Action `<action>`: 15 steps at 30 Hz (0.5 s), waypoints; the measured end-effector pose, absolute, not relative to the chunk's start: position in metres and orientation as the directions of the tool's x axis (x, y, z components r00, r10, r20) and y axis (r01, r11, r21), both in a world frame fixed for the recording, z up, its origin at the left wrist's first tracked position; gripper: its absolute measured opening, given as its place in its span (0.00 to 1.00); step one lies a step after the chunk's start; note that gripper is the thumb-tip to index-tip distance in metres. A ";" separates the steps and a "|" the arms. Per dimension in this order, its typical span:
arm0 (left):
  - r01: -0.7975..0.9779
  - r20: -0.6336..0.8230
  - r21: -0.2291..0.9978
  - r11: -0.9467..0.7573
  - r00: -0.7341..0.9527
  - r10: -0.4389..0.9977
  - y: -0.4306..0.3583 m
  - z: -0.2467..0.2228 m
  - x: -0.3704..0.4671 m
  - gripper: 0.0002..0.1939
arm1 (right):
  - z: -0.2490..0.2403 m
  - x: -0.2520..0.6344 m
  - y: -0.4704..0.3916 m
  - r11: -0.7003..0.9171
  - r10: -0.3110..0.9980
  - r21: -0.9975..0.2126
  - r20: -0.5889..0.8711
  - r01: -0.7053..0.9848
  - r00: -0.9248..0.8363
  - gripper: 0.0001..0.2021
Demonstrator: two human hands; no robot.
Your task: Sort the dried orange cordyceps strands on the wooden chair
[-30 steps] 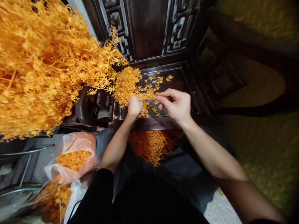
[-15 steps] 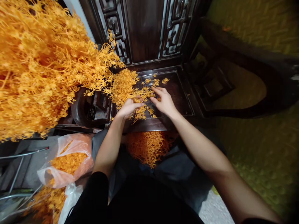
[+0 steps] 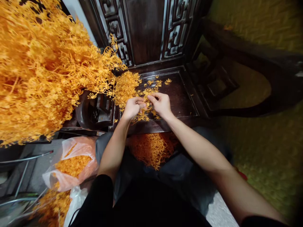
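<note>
Over the dark wooden seat (image 3: 175,94), my left hand (image 3: 134,107) is closed in a pinch on an orange plastic piece. Close to its right, my right hand (image 3: 160,103) has thumb and forefinger pressed together by the same orange bits; what lies between them is too small to make out. A heap of small orange pieces (image 3: 126,86) sits just beyond my left hand. Loose orange pieces (image 3: 168,81) are scattered past my right hand.
A huge orange bundle (image 3: 44,69) fills the left side. Below it stand a plastic bag of orange pieces (image 3: 73,165) and metal tubes (image 3: 22,178). Another orange bunch (image 3: 155,149) is at my lap. The carved chair back (image 3: 145,31) rises ahead; a curved armrest (image 3: 286,75) is at right.
My right hand has closed its fingers and moved slightly down and left, nearer my left hand. My left hand's fingers have curled around an orange piece.
</note>
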State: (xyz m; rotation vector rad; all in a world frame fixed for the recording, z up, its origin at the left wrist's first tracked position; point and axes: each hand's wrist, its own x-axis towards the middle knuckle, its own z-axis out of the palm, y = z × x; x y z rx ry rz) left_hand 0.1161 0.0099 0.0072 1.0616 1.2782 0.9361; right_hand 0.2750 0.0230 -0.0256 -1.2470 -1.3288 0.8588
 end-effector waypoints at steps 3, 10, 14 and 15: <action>0.005 -0.326 0.945 0.326 0.025 0.945 0.011 0.005 0.104 0.11 | -0.025 0.300 0.042 0.167 0.921 -0.986 0.162 0.016 0.354 0.17; -0.128 -0.257 0.958 0.257 0.019 0.966 0.013 -0.006 0.104 0.16 | -0.031 0.315 0.034 0.152 0.988 -0.986 0.154 0.069 0.026 0.16; -0.105 -0.238 0.964 0.244 0.064 0.969 0.014 -0.008 0.116 0.20 | -0.027 0.295 0.020 0.160 0.979 -0.985 0.149 0.069 -0.136 0.16; -0.103 -0.239 0.964 0.247 0.080 0.968 0.013 -0.008 0.118 0.20 | -0.026 0.293 0.020 0.154 0.977 -0.987 0.145 0.046 -0.158 0.16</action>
